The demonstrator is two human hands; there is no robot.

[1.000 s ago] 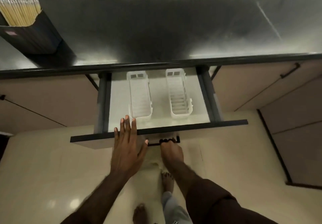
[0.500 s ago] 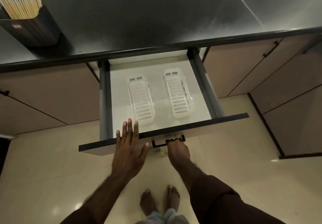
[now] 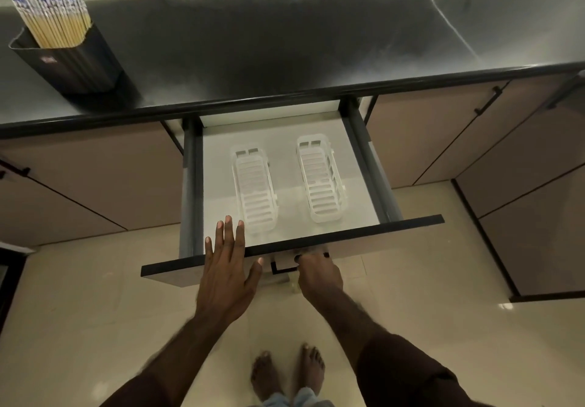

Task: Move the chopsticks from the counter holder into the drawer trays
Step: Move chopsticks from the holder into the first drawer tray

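Head view looks straight down into the drawer [image 3: 345,238], pulled well out from under the dark counter [image 3: 285,58]. The right hand [image 3: 319,275] has its fingers curled round the black handle [image 3: 285,269] on the drawer front. The left hand [image 3: 226,267] is flat, fingers straight and spread, hovering over the front edge with its fingertips reaching just past the dark rim; whether it touches the rim, I cannot tell.

Inside, two white slotted trays lie lengthwise, side by side and apart: the left tray [image 3: 254,191] near the left fingertips, the right tray [image 3: 318,178] toward the far rail. Both hold nothing. Bare white drawer floor runs between them and along both grey side rails.

Up on the counter, far left and well apart from the drawer, the chopsticks [image 3: 52,13] stand bundled in the black holder [image 3: 76,61], their patterned ends up and leaning left. The counter lip overhangs the back of the drawer. Cabinet doors [image 3: 443,140] flank both sides. Two bare feet [image 3: 286,371] stand on the pale floor below the arms.
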